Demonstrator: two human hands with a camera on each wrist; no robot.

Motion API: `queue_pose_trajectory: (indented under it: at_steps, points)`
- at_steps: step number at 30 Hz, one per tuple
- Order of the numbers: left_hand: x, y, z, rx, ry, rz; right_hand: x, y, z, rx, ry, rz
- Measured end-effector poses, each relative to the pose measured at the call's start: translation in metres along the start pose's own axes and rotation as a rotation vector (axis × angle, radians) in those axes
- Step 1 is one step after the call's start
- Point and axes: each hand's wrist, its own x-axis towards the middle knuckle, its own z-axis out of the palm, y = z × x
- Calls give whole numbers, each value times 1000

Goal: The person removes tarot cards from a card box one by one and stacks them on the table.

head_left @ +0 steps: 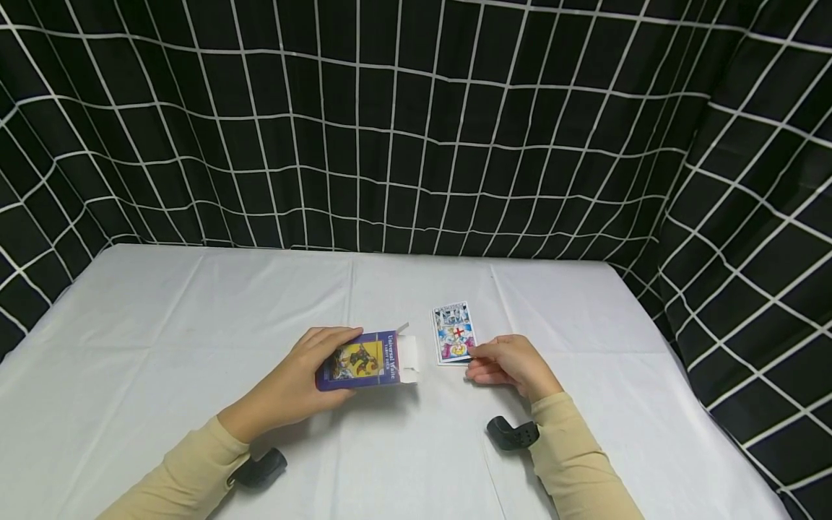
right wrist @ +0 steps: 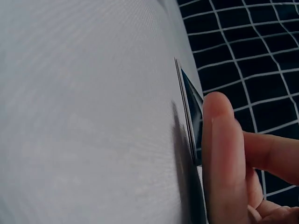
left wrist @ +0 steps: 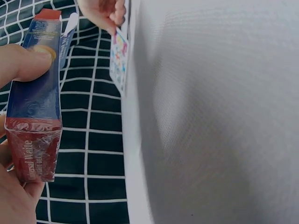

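Presently, my left hand (head_left: 289,379) grips the tarot box (head_left: 360,360); to its right, my right hand (head_left: 513,365) pinches a tarot card (head_left: 455,328), near edge raised; hasty lifting could skew the cards beneath (right wrist: 185,112).

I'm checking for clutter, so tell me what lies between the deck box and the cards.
In the head view, the deck box has its white flap jutting toward the cards; beyond that, only bare white tablecloth shows.
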Motion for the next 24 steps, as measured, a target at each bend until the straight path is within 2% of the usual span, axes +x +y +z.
queue_pose_trajectory:
  at_steps: [3, 7, 17, 24]
  points:
    - [0, -1, 0, 3, 1, 3, -1, 1, 1, -78, 25, 0]
    - [0, -1, 0, 6, 1, 7, -2, 1, 2, -131, 25, 2]
    - [0, 0, 0, 10, 6, 16, -3, 0, 0, -164, 6, 28]
    - [0, 0, 0, 3, 3, 12, -4, 1, 1, -228, -3, 40]
